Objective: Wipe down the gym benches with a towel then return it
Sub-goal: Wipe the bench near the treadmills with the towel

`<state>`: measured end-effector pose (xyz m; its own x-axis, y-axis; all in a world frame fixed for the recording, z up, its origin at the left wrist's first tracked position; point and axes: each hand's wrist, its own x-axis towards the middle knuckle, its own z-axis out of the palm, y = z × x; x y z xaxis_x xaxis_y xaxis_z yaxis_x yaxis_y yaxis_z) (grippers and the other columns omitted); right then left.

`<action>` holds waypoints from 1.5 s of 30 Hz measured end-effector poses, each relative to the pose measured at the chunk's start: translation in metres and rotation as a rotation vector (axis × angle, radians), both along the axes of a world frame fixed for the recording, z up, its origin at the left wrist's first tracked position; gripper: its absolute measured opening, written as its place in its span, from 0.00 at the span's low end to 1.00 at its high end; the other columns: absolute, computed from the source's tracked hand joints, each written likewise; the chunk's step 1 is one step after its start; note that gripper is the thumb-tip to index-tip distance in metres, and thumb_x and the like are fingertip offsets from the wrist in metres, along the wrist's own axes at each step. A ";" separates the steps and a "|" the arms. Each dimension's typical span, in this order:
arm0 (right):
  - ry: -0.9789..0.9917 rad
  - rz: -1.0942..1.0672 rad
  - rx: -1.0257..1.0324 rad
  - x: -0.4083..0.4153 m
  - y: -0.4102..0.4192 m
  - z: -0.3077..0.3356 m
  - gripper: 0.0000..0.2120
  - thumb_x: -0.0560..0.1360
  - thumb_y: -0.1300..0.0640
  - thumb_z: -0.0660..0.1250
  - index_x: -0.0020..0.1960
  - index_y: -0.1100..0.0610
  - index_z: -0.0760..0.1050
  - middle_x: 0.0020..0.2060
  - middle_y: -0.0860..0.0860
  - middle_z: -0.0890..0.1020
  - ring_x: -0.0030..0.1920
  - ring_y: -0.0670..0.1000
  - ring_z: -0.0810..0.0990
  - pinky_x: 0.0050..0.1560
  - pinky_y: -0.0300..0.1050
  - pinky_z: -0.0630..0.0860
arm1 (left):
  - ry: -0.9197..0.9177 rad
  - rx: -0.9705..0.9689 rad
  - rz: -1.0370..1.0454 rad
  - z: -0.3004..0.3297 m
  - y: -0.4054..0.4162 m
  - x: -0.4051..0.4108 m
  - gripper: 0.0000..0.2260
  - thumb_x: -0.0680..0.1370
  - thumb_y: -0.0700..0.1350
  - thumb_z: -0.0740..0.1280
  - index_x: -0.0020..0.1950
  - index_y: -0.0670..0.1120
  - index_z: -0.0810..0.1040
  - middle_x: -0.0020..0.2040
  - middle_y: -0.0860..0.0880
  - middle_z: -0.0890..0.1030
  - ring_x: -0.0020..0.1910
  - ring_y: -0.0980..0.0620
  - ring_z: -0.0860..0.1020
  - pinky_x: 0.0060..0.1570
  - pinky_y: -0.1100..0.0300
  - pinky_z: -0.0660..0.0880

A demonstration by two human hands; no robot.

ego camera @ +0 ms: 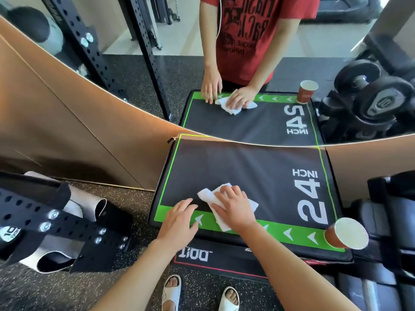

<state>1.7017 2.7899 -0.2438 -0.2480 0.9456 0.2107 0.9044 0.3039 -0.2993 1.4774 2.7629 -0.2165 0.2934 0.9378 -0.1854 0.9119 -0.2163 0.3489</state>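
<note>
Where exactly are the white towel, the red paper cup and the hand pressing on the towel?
White cloth towel (207, 195): head view, bare left corner.
Red paper cup (334, 237): head view, red side wall.
Right hand (235, 207): head view, back of hand.

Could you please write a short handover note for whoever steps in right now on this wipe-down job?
Right hand: flat, pressing the white towel onto the black 24 INCH pad, near its front green strip.
Left hand: open, resting on the pad's front edge, holding nothing.
Paper cup: on the front right corner; mind it.
Done: cannot tell how much is wiped.
Left: finish this pad, wipe the other benches, return the towel.
</note>
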 end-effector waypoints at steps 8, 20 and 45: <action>0.040 -0.132 -0.009 0.021 -0.041 -0.002 0.15 0.75 0.45 0.68 0.56 0.53 0.79 0.57 0.50 0.79 0.50 0.58 0.76 0.45 0.53 0.75 | -0.024 -0.027 -0.091 0.011 0.013 0.020 0.17 0.81 0.47 0.65 0.69 0.50 0.77 0.74 0.54 0.72 0.73 0.51 0.68 0.71 0.53 0.68; 0.041 -0.502 -0.087 -0.003 -0.062 0.029 0.10 0.78 0.55 0.71 0.53 0.62 0.81 0.51 0.58 0.79 0.50 0.63 0.78 0.44 0.59 0.78 | -0.069 0.025 -0.413 0.049 0.051 0.027 0.16 0.81 0.45 0.63 0.69 0.52 0.76 0.69 0.57 0.73 0.68 0.51 0.70 0.66 0.53 0.68; 0.002 -1.435 0.034 -0.163 -0.347 0.084 0.11 0.79 0.54 0.71 0.49 0.62 0.78 0.48 0.58 0.78 0.49 0.61 0.77 0.47 0.58 0.77 | -0.312 0.072 -1.333 0.085 -0.106 0.026 0.15 0.77 0.43 0.67 0.64 0.47 0.80 0.63 0.50 0.79 0.62 0.44 0.76 0.60 0.45 0.75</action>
